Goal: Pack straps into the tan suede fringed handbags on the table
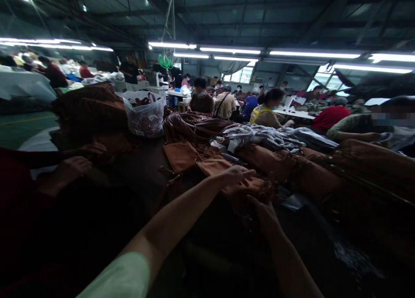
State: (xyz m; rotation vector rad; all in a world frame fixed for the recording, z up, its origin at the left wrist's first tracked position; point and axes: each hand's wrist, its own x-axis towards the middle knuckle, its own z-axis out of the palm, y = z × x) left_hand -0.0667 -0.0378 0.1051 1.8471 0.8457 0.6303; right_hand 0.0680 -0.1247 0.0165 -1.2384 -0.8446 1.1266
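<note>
My left hand, with a pale green sleeve on its arm, lies over a tan suede piece with fringe. My right hand comes up from below and grips the same piece, with its fingers partly in shadow. Just beyond them lie several flat tan suede pouches. A tangled heap of brown suede cords sits further back. Long fringed suede bags stretch along the right of my hands.
A co-worker's two hands in a dark red sleeve reach over the dark table at the left. A clear plastic bag of brown parts and a brown suede heap stand behind. Grey plastic-wrapped goods lie across the table; seated workers fill the hall.
</note>
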